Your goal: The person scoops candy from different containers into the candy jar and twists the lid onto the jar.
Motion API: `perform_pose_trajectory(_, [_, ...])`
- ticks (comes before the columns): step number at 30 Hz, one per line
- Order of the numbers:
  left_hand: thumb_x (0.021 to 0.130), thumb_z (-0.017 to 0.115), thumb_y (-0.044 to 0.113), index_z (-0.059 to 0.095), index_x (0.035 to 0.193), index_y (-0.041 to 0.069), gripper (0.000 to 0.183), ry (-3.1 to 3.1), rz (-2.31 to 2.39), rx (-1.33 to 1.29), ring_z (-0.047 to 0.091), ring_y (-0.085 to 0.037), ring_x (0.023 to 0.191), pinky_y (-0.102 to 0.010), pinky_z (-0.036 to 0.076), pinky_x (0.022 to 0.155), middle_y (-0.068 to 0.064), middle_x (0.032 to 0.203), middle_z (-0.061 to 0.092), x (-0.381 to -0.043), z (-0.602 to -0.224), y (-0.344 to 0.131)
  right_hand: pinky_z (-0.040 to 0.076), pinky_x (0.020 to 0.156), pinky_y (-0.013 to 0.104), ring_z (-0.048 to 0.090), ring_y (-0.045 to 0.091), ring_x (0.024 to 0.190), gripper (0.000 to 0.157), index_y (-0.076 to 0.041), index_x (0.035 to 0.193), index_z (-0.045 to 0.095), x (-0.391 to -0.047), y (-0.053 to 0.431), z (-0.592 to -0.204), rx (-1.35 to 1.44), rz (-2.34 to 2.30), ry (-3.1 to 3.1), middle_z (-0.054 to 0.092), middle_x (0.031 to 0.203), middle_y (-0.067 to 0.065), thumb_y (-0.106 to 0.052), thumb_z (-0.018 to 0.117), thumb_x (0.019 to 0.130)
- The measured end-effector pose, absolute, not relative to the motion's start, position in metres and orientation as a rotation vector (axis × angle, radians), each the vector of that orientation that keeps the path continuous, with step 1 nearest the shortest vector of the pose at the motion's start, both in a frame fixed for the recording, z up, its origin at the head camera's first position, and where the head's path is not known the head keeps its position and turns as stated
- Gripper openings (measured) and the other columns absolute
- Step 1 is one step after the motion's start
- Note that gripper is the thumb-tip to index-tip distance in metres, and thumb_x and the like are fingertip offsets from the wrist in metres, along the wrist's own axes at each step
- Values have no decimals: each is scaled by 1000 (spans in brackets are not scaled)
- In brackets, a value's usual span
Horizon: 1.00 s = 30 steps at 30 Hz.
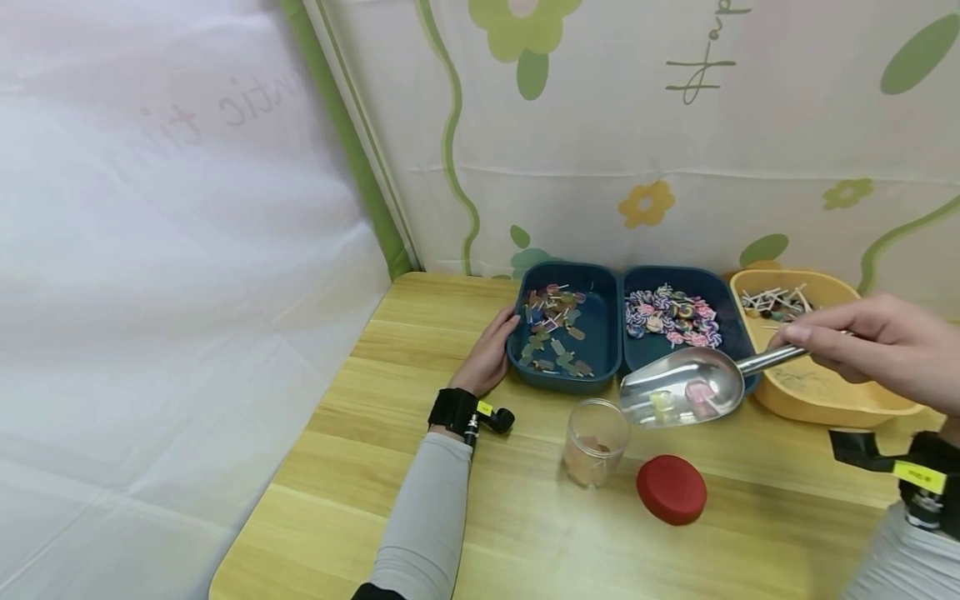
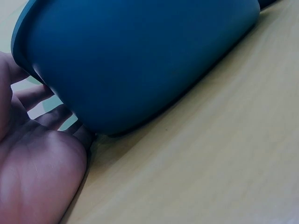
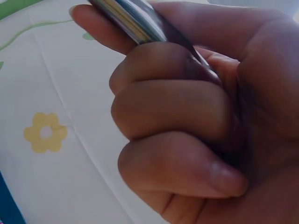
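My right hand point(image 1: 877, 337) grips the handle of a metal scoop point(image 1: 682, 387), its fingers curled round it in the right wrist view. A pink and a yellow piece lie in the scoop, whose mouth points left, beside and above a clear jar point(image 1: 596, 442). Some pinkish-brown bits show low in the jar. A red lid point(image 1: 672, 490) lies on the table to the jar's right. My left hand point(image 1: 487, 354) rests against the left side of a dark blue bin point(image 1: 566, 382), fingers extended along its wall in the left wrist view. Small popsicle-shaped pieces lie in that bin.
A second blue bin point(image 1: 637, 354) of swirl lollipop pieces stands right of the first. Beyond it, a yellow bin point(image 1: 795, 408) holds small sticks with round ends, partly behind my right hand. A patterned white curtain point(image 1: 570, 217) hangs along the back edge of the wooden table point(image 1: 337, 467).
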<state>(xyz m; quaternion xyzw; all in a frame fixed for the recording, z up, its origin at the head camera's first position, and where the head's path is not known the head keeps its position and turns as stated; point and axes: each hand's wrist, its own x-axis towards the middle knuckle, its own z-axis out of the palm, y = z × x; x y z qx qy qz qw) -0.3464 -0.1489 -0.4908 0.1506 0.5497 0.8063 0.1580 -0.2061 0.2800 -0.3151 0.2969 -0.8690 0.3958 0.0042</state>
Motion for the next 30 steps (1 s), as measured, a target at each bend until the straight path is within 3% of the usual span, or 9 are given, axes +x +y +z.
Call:
perform_pose_trajectory(10, [115, 32, 27, 23, 164, 11, 52, 1575, 2314, 418, 30, -27, 151, -44, 27, 122, -12, 166, 29, -346, -490, -147, 28, 42, 28, 34, 16, 49, 37, -16, 107, 77, -207, 281, -317, 839, 1173, -2786, 35, 58, 1, 8, 50, 103])
perform_pose_trajectory(30, [115, 33, 28, 23, 164, 12, 53, 1588, 2310, 416, 29, -25, 152, -43, 26, 123, -10, 167, 26, -346, -492, -149, 27, 44, 29, 35, 15, 50, 33, -15, 103, 78, -205, 273, -312, 786, 1124, -2767, 36, 57, 0, 5, 52, 103])
